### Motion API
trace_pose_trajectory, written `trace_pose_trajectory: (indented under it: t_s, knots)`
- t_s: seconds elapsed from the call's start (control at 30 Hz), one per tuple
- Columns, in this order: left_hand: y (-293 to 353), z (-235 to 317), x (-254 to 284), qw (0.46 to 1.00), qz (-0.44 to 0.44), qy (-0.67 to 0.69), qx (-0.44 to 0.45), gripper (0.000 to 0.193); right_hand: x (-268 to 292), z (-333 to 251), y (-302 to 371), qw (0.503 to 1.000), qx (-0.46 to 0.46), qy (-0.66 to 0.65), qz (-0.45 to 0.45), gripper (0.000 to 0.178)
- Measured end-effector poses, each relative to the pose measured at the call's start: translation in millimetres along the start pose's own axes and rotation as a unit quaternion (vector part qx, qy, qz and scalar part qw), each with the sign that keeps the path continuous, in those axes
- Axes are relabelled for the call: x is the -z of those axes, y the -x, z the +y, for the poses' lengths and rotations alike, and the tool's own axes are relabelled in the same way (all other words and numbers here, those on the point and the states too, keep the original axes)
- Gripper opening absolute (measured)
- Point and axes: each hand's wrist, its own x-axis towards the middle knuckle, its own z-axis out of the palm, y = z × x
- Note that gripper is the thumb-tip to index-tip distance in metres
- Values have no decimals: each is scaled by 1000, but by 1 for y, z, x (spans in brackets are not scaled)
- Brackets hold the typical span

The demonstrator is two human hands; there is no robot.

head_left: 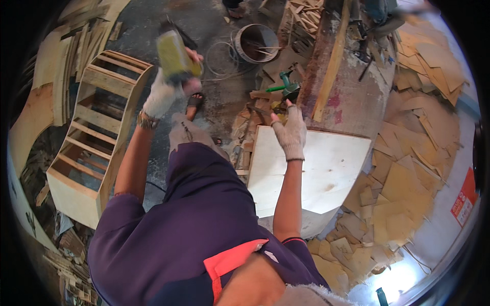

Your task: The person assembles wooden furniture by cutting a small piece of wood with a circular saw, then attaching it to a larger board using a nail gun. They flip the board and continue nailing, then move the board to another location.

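My left hand (pixel 164 94), in a pale knitted glove with bare fingertips, is raised over the floor at the far left. Its fingers wrap round a blurred olive-yellow and dark boxy tool (pixel 172 53), whose exact kind I cannot make out. A similar glove covers my right hand (pixel 291 131), whose fingers are spread and hold nothing. That hand is over the far edge of a pale wooden panel (pixel 316 168) on the bench; whether it touches the panel I cannot tell. Just beyond its fingertips lies a green tool (pixel 287 81) with a dark lower part.
A curved slatted wooden frame (pixel 102 120) stands to my left. Beyond are a round bucket (pixel 256 43) and a coiled hose (pixel 219 58). A long wooden strip (pixel 334 61) lies on the worn bench (pixel 357 102). Thin wood offcuts (pixel 403 188) are heaped at the right.
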Motion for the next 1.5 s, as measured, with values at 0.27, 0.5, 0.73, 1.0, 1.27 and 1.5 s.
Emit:
trace_pose_trajectory:
  t_s: [0.27, 0.5, 0.73, 1.0, 1.27, 1.5]
  knots:
    - [80, -97, -34, 874, -55, 182, 448, 81, -41, 60, -120, 997, -65, 43, 18, 72]
    - [69, -113, -57, 899, -105, -66, 419, 61, -104, 140, -184, 980, -40, 173, 89, 85]
    - [-26, -192, -72, 888, -190, -166, 384, 63, -133, 164, -177, 974, -12, 198, 107, 93]
    - [-184, -327, -197, 909, -257, -177, 276, 67, -125, 166, -171, 986, 39, 90, 137, 80]
    - [-268, -377, -279, 894, -318, -183, 256, 65, -125, 164, -169, 990, 25, 58, 128, 88]
    - [-283, -405, -297, 885, -368, -215, 189, 68, -124, 161, -171, 991, 5, 53, 125, 96]
